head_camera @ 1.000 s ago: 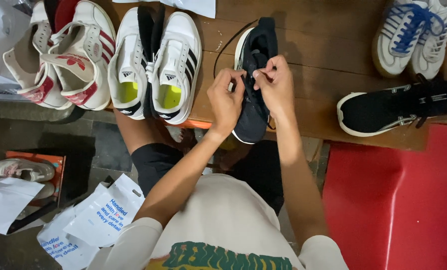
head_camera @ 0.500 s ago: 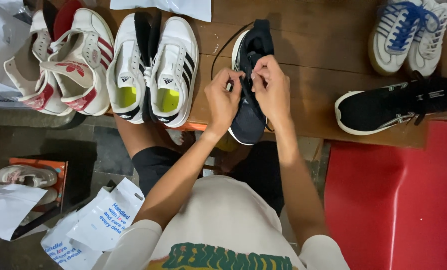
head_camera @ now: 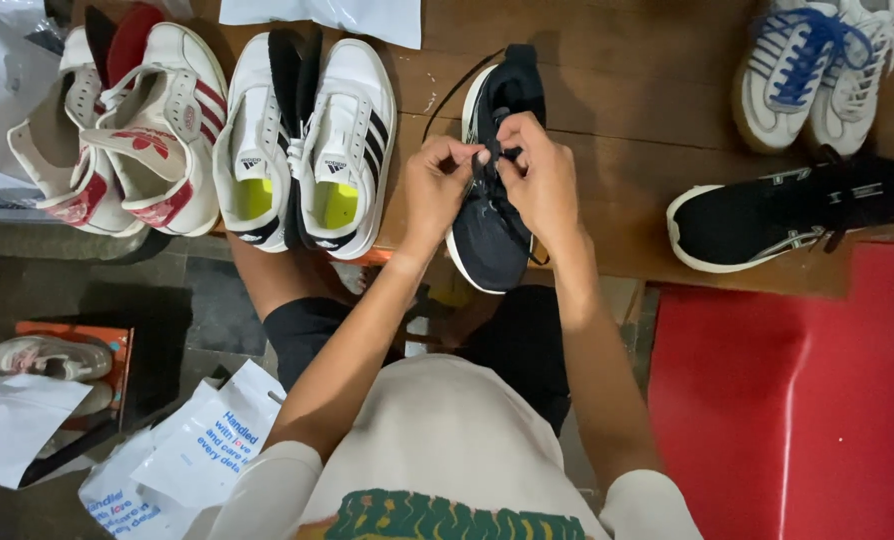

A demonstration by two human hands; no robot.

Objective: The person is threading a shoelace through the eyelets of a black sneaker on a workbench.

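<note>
A dark navy running shoe point(head_camera: 497, 230) with a white sole lies on the brown wooden table point(head_camera: 617, 110), its toe over the near edge. Both my hands are on its laces at the middle of the shoe. My left hand point(head_camera: 439, 185) pinches a black lace between thumb and fingers. My right hand point(head_camera: 542, 175) pinches the lace from the other side, fingertips almost touching the left hand's. A loose black lace point(head_camera: 452, 95) curves off to the upper left of the shoe.
Left on the table stand a white pair with black stripes point(head_camera: 302, 140) and a white-and-red pair point(head_camera: 117, 130). A matching black shoe point(head_camera: 787, 215) lies at right, a white pair with blue laces point(head_camera: 817, 70) behind it. A red surface point(head_camera: 797, 400) and floor papers point(head_camera: 197, 450) lie below.
My hands shifted slightly up along the shoe while working the laces. The shoe stays in the same spot on the table.
</note>
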